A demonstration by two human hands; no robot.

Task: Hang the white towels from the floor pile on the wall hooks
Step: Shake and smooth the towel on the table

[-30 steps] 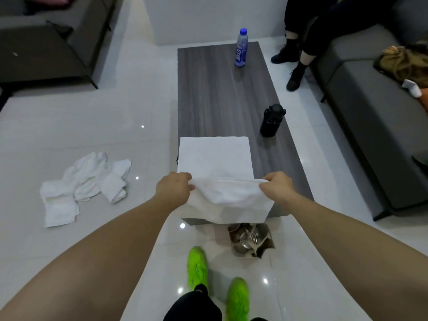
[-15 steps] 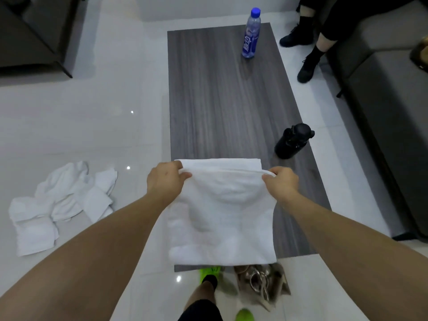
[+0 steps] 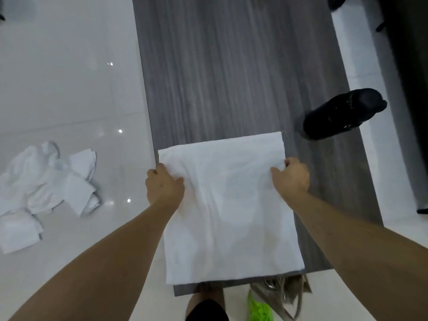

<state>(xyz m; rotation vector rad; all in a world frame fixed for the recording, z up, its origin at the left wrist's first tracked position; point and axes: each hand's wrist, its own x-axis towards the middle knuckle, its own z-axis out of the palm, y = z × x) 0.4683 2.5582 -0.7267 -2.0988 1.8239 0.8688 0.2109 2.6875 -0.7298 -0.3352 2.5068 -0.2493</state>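
Observation:
A white towel (image 3: 229, 209) lies folded flat on the near end of the grey wooden table (image 3: 231, 77). My left hand (image 3: 163, 185) grips the towel's left edge near its far corner. My right hand (image 3: 291, 178) pinches the right edge, thumb on top of the cloth. A pile of crumpled white towels (image 3: 44, 191) lies on the glossy white floor to the left of the table. No wall hooks are in view.
A black bottle (image 3: 342, 113) lies on its side at the table's right edge. A dark sofa (image 3: 412, 89) runs along the right. Under the table's near end sits a brown paper bag (image 3: 282, 295), beside my green shoe (image 3: 259, 311).
The towel's upper layer was folded forward and laid down flat on the table. Both hands moved down to its side edges. The camera leaned closer over the table.

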